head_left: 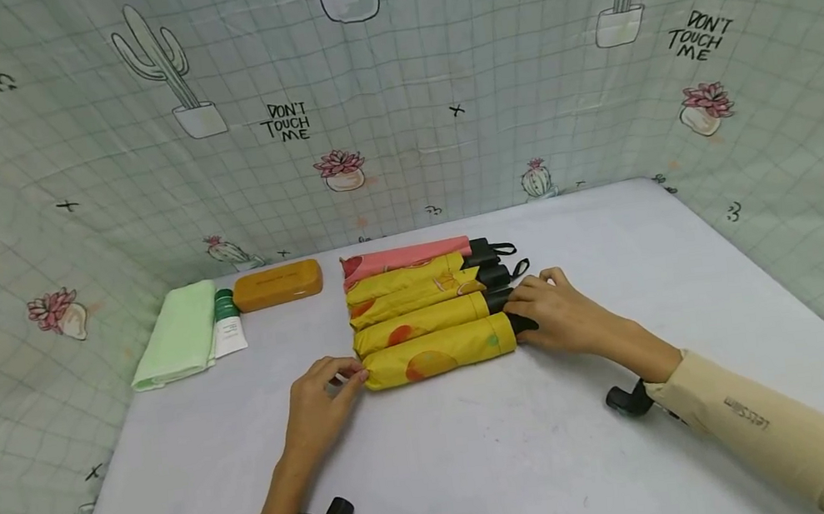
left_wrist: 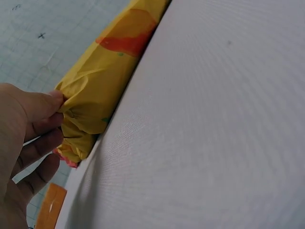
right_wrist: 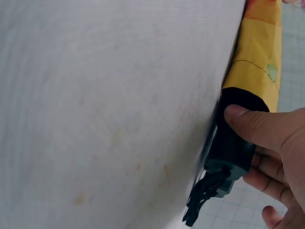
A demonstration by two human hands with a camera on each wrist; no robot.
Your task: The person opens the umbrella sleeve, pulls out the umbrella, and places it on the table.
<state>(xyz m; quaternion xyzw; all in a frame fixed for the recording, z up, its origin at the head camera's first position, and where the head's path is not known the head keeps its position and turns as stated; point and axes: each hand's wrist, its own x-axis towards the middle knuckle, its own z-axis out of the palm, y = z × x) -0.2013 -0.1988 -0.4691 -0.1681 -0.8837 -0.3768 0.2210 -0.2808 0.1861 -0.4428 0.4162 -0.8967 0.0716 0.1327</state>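
Several folded umbrellas in sleeves lie side by side on the white table: a pink one (head_left: 412, 255) at the back and yellow fruit-print ones in front. The nearest yellow umbrella (head_left: 441, 354) lies between my two hands. My left hand (head_left: 319, 405) pinches the gathered end of its sleeve (left_wrist: 88, 109) between thumb and finger, the other fingers loosely bent. At the other end, my right hand (head_left: 561, 312) holds the black handle (right_wrist: 233, 138), thumb on one side and fingers behind. A black strap (right_wrist: 205, 191) hangs from that handle.
To the left at the back are an orange-brown case (head_left: 278, 285), a white tube with a green cap (head_left: 227, 327) and a folded light green cloth (head_left: 179, 336). A grid-patterned cloth (head_left: 404, 107) rises behind the white tabletop (head_left: 479, 468).
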